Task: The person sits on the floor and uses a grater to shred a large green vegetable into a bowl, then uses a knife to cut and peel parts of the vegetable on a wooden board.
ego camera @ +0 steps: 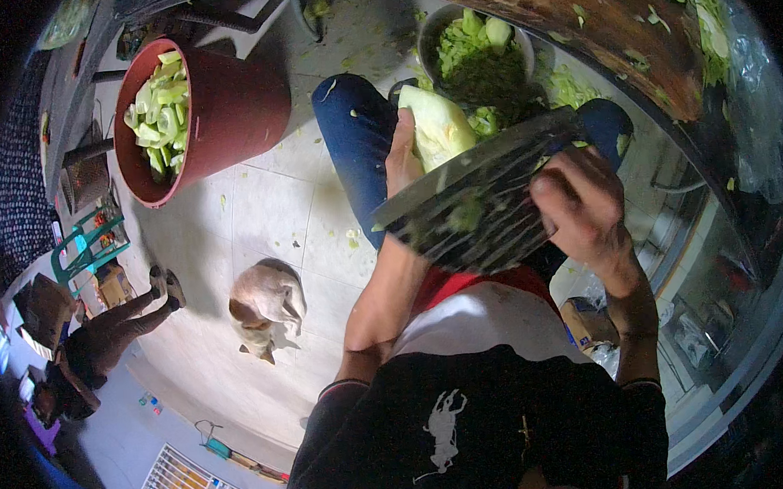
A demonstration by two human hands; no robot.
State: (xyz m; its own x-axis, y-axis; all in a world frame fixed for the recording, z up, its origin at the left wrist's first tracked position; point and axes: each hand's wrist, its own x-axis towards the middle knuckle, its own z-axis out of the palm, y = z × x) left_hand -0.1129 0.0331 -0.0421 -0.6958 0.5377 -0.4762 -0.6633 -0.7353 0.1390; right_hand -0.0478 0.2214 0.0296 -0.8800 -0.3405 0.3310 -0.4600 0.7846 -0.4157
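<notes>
My left hand (402, 152) grips a peeled, pale green fruit (437, 126), perhaps a green papaya, above my knees. Behind the blade, part of that hand and wrist is hidden. In my right hand (582, 201) is the handle of a large, broad-bladed knife (472, 200). Its dark, wet-streaked blade slants across in front of my left forearm, its tip pointing left. Whether the edge touches the fruit I cannot tell. Beyond the fruit, between my knees, a round metal basin (426, 43) holds green peelings and chunks.
A red-brown bucket (238, 113) of cut pale green pieces stands at the left. A light-coloured dog (268, 297) lies curled on the tiled floor. Farther left is another person (98, 346). At the upper right, a thick wooden board (592, 21) rests on the table beside green scraps.
</notes>
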